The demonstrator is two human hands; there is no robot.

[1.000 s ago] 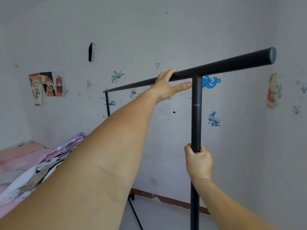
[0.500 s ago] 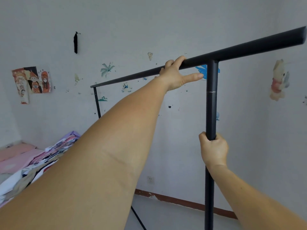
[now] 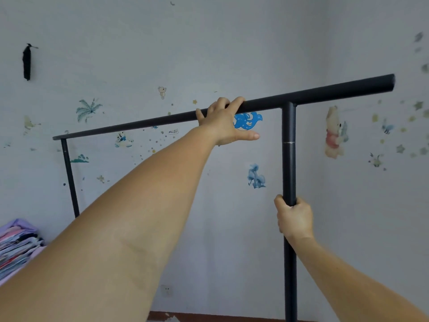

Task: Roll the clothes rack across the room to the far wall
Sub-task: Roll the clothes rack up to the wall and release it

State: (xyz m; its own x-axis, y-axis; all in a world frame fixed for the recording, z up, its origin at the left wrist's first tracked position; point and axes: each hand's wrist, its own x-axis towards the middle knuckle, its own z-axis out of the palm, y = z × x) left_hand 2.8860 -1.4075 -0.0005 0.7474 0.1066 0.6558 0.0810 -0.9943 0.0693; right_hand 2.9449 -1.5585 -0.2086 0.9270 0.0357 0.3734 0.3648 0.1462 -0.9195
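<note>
The left hand [image 3: 222, 122] is hooked over the top bar of the clothes rack [image 3: 289, 159], fingers curled on it and thumb spread below. The right hand [image 3: 293, 217] is closed round the near upright. The rack is seen just before the stickered wall [image 3: 209, 54], so the rolling is judged nearly done; only a final push seems left. Its wheels are not shown.

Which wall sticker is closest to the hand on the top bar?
The bright blue whale sticker, right behind the left hand; the bears and palm tree sit farther away.
</note>
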